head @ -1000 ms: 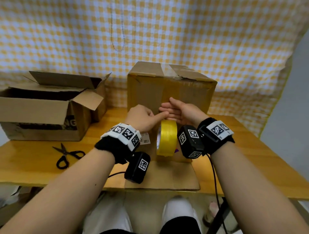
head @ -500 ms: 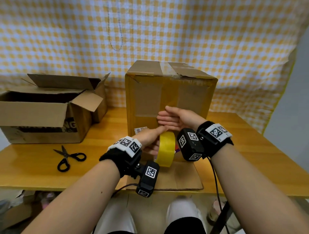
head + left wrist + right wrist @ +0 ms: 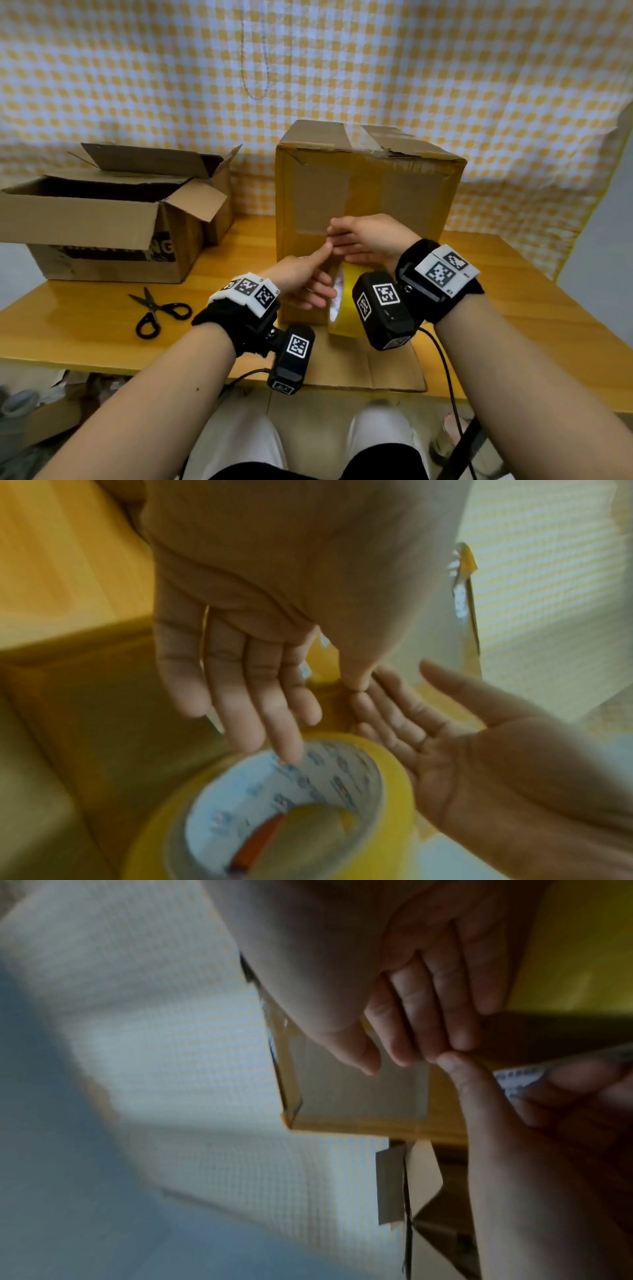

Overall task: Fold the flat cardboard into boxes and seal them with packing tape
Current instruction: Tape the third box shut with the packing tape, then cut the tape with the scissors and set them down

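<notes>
A closed cardboard box (image 3: 411, 195) stands upright on the wooden table (image 3: 513, 308), with yellow tape (image 3: 364, 192) running down its front. My right hand (image 3: 370, 236) lies flat against that front, fingers straight on the tape. A yellow tape roll (image 3: 344, 315) hangs low at the box front, just under that hand. My left hand (image 3: 301, 284) is beside the roll with straight fingers. In the left wrist view one fingertip touches the roll's (image 3: 284, 804) white core. Its thumb (image 3: 479, 1096) meets the fingertips of my right hand (image 3: 428, 1001).
An open cardboard box (image 3: 102, 222) with raised flaps sits at the left of the table. Black scissors (image 3: 154, 311) lie in front of it. A cardboard flap (image 3: 370, 370) lies flat on the table edge below my wrists. A checked cloth hangs behind.
The tape roll has come down the box front. My left hand has dropped from the box face to beside the roll. My right hand has stayed flat on the front.
</notes>
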